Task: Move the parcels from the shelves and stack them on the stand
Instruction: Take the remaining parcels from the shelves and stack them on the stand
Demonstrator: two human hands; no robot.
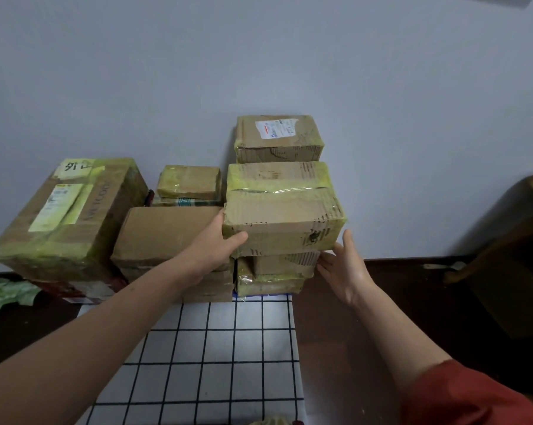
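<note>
1. gripping the near left corner of the taped parcel (282, 210), the left hand (216, 250) lays its thumb across the front face, with the fingers wrapped round the left side.
2. the right hand (341, 268) is held flat and upright just beside the parcel's lower right corner, fingers straight and slightly apart, clamped on nothing; whether the fingertips touch cardboard cannot be told.
3. the taped parcel sits on top of a short column of lower parcels (274, 277) at the far edge of the stand (213, 348), which is covered by a white cloth with a dark grid.
4. behind it, against the wall (259, 56), a labelled parcel (279, 138) stands higher, its white label facing up.
5. left of the taped parcel lies a plain box (167, 234), with a small parcel (188, 182) behind it on another pack.
6. furthest left, a large parcel (68, 216) lies tilted, with yellow-green tape on its edges and white labels on top.
7. a green sheet (4, 292) lies on the dark floor at the left; wooden furniture (510, 256) stands at the right.
8. a red sleeve (473, 394) covers the right upper arm.
</note>
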